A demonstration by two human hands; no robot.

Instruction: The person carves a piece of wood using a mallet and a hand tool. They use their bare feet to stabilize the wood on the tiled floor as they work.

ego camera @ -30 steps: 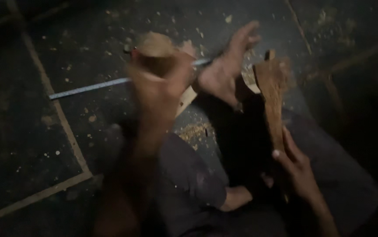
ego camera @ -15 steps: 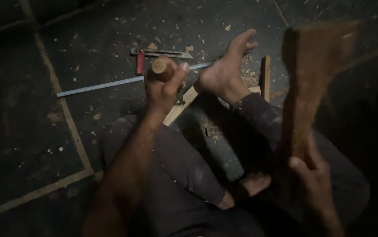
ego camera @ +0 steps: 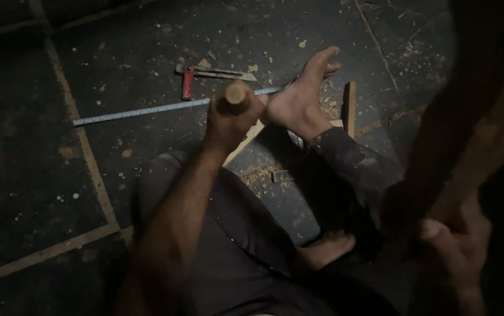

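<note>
Since half a second earlier, lifted nearer the camera and blurred larger: the wooden mallet on the right; barely shifted: the left hand, at the same spot beside the foot.

Far left, dark floor with pale seams, strewn with wood chips. Across it, a long steel ruler lying flat, slanting up toward the right. Just above the ruler, a try square with a red stock, flat on the floor. At centre, left hand fisted tight around a round wooden handle, butt end poking up above the knuckles; lower end of the tool hidden behind the hand. Just right of that, touching or nearly so, a bare foot, sole turned up, pressed over a pale wood strip. Beyond the foot, a short wooden piece standing on edge. Below, shavings and a second foot tucked under the leg. Far right, right hand wrapped closed around the mallet's handle, low in the frame, head raised well above the floor.
</note>
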